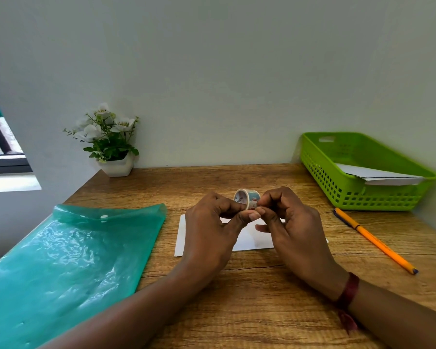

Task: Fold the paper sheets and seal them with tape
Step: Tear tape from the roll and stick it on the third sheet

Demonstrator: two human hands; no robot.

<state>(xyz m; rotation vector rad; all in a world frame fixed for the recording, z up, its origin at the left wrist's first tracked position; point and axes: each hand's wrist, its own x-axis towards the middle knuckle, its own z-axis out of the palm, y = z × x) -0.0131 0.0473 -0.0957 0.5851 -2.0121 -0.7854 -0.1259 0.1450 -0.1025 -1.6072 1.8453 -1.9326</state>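
We are gripping the small patterned tape roll [246, 197] in our left hand [212, 225], over the folded white paper sheet [252, 239] at the centre of the wooden desk [262, 311]. Our right hand [295, 227] is pinching its end; peeling a strip likely comes next.

We are looking at a wooden desk [237, 298] carrying a teal plastic folder [68, 268] at lower left, a folded paper sheet [251, 238] at centre, a green basket [350, 195] and orange pen [373, 238] at right, and a white flowerpot [117, 166] at centre left.
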